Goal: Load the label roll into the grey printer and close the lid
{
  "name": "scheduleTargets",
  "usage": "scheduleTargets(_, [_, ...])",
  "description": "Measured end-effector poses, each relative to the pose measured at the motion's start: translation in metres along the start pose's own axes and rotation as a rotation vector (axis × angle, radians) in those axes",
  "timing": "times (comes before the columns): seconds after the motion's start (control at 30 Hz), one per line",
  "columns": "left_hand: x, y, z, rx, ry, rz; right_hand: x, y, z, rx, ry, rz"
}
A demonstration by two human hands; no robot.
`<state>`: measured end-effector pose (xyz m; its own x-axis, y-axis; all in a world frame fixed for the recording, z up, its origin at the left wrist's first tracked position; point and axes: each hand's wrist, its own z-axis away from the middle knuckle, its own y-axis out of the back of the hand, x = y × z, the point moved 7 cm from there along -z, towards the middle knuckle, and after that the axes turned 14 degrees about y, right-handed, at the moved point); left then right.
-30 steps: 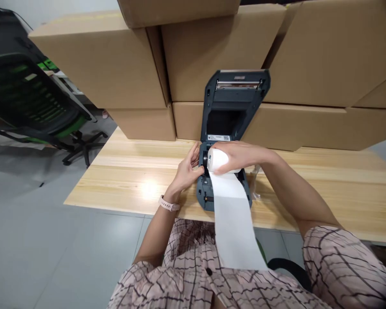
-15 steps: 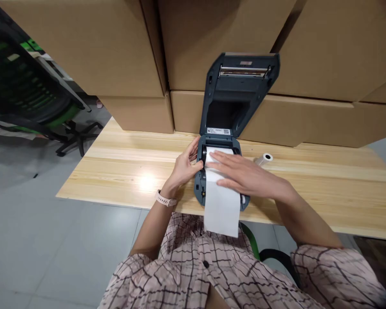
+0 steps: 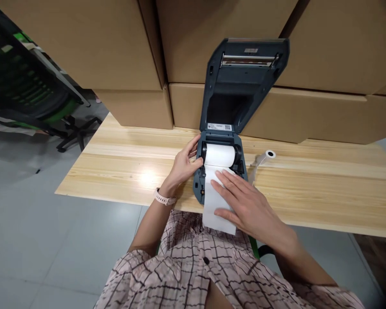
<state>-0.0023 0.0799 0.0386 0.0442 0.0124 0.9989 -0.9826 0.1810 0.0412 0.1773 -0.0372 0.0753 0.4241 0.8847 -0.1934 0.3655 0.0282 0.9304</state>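
Observation:
A dark grey label printer [image 3: 198, 182] sits on the wooden table with its lid [image 3: 209, 92] raised, leaning toward the cardboard boxes. Inside lies a white paper roll [image 3: 220, 155] between black holders. Its loose paper strip [image 3: 214, 201] runs toward me and hangs past the table's front edge. My left hand [image 3: 185, 162] grips the printer's left side, thumb on the rim by the roll holder, fingers along the outside. Flat on the strip, below the roll, rests my right hand [image 3: 241, 201], fingers stretched out. It covers the printer's front right corner.
A small white roll with a dark core [image 3: 270, 154] stands on the table [image 3: 324, 184] right of the printer, a thin strip trailing from it. Large cardboard boxes [image 3: 122, 47] line the table's back. An office chair [image 3: 25, 81] is on the floor at left.
My right hand has slid from the roll down along the paper strip toward me, uncovering the roll. My left hand keeps its hold on the printer's left side.

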Motion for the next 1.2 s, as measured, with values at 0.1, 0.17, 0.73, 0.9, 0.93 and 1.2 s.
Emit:
scheduleTargets(0.1, [0.001, 0.000, 0.001, 0.017, -0.001, -0.031, -0.008, -0.011, 0.003, -0.013, -0.037, 0.022])
scheduleTargets(0.17, [0.007, 0.002, 0.005, 0.084, -0.034, -0.104, -0.009, -0.017, 0.003, -0.020, -0.066, 0.033])
scheduleTargets(0.73, [0.019, -0.092, 0.128, -0.137, -0.449, -1.033, 0.117, 0.121, 0.000, 0.838, -0.235, -0.337])
scheduleTargets(0.9, [0.024, -0.099, 0.157, -0.144, -0.505, -1.097, 0.200, 0.138, -0.082, 0.774, -0.263, -0.544])
scheduleTargets(0.93, [0.026, -0.099, 0.161, -0.139, -0.519, -1.098, 0.208, 0.139, -0.096, 0.769, -0.261, -0.602])
scheduleTargets(1.2, [0.042, -0.083, 0.173, -0.084, -0.630, -0.898, 0.127, 0.135, -0.066, 1.040, 0.003, -0.399])
